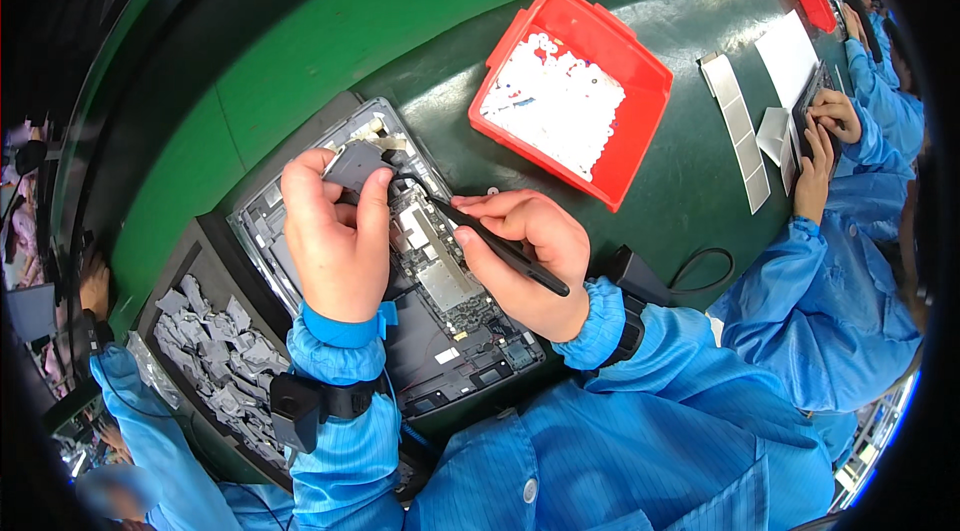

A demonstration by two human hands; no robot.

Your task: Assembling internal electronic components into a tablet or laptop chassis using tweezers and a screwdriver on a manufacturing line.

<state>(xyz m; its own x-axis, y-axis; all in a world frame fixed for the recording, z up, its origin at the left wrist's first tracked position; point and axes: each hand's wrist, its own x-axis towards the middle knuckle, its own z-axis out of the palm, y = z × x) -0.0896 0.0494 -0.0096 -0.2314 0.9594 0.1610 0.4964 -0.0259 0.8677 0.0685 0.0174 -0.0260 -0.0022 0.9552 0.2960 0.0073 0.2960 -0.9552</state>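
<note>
An opened laptop chassis [400, 346] lies at an angle on the bench in front of me, its circuit board [440, 281] exposed. Over its far part, my left hand [340, 256] pinches a flat grey rectangular part [357, 167] between thumb and fingers. Black tweezers [515, 256] are gripped in my right hand [545, 241]. Their tip reaches beside the grey part, close to the board's far end; whether it touches anything there cannot be made out. My left fingers partly hide the chassis beneath them.
A red bin [650, 111] holding many small white pieces stands beyond my right hand. To the left, a black box [200, 241] contains grey scraps [215, 351]. Pale panels [735, 131] lie farther right, near a co-worker's hands [825, 136]. A looped black cable [705, 256] rests nearby.
</note>
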